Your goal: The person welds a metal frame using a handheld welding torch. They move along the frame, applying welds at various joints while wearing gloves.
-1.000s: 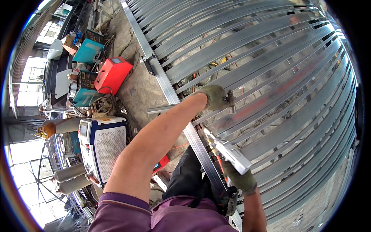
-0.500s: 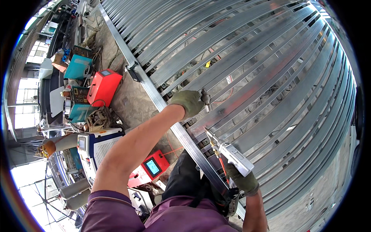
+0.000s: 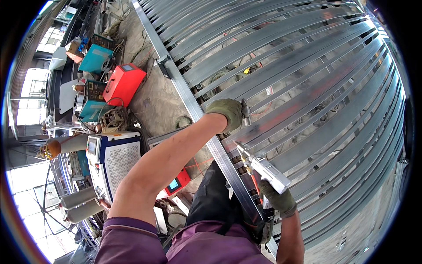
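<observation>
My left hand, in a green work glove, is closed around what looks like a hammer. Its metal head shows past the fingers, over the flat metal slats near their left ends; the handle is hidden. My right hand, gloved the same way, grips a silver handheld welding gun. The gun's narrow nozzle points up and left, toward the slats close to the long metal side rail. An orange-red hose runs along the gun.
Left of the rail stand a red machine, teal machines and a white-and-blue cabinet. A red box with a screen is partly behind my left arm. Gas cylinders lie farther left. Cables show on the floor beneath the slats.
The view has shifted, so slats and machines sit a little farther right. Both hands keep their grips with little movement over the slats. My left arm covers more of the red screen box.
</observation>
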Tool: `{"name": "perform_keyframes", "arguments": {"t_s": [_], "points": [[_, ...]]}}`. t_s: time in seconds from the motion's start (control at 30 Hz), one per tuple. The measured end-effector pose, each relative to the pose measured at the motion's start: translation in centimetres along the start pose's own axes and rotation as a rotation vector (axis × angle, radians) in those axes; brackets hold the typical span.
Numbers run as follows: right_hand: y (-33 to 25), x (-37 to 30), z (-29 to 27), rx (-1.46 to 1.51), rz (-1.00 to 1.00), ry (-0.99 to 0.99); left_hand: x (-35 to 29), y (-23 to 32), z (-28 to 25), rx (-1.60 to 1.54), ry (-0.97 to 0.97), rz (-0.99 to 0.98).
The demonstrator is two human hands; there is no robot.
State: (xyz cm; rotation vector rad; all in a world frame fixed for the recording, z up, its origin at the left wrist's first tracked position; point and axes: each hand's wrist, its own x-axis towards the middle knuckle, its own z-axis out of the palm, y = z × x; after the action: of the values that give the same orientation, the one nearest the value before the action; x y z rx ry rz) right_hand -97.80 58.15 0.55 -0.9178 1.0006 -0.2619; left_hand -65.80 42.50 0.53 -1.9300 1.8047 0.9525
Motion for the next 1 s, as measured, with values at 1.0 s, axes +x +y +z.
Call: {"name": "perform_keyframes", "arguments": {"t_s": [1.0], "points": [[1.8, 4.5, 1.1, -0.109, -0.417, -0.112, 0.7, 0.3, 0.2, 0.107, -0.01, 0.001]]}}
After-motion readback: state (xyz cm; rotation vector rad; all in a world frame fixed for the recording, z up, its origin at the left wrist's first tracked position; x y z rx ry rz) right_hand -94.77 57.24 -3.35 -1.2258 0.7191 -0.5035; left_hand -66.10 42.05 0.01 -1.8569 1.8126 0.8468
